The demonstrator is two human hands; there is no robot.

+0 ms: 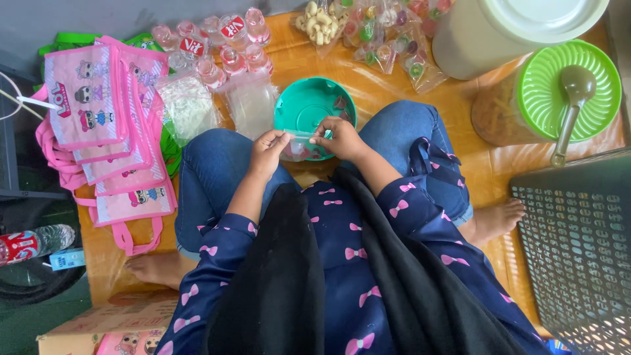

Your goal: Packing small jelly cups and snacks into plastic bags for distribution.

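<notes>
An orange mat (460, 112) covers the floor beside a grey wall (39, 20).

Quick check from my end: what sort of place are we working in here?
Probably a home floor used for packing party favours, not a workshop. The person sits cross-legged on an orange mat, both hands holding a small clear bag, with stacked pink gift bags and sweet packets around.

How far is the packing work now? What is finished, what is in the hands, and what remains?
Done: filled candy packets lie beyond the teal bowl. In hand: the left hand and right hand together hold a small clear bag at its top edge. Left: empty clear bags and the stacked pink pouches appear untouched.
</notes>
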